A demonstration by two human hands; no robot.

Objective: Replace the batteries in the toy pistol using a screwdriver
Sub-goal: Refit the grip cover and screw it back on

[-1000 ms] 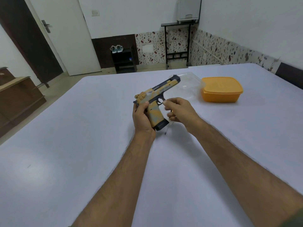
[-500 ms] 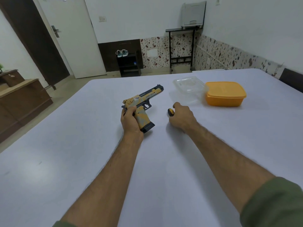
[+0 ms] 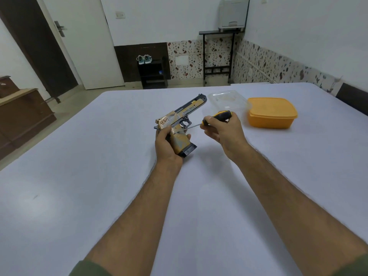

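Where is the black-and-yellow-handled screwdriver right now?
In the head view, the black-and-yellow-handled screwdriver is in the right hand, right of centre, its tip at the grip of the tan toy pistol.

Single head-worn wide-angle view, facing forward and down, close over the white table (image 3: 99, 196), far wall beyond

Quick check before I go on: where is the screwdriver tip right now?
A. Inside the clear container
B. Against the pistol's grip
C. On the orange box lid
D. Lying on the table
B: the right hand holds the screwdriver with its tip at the grip of the toy pistol, which the left hand grips.
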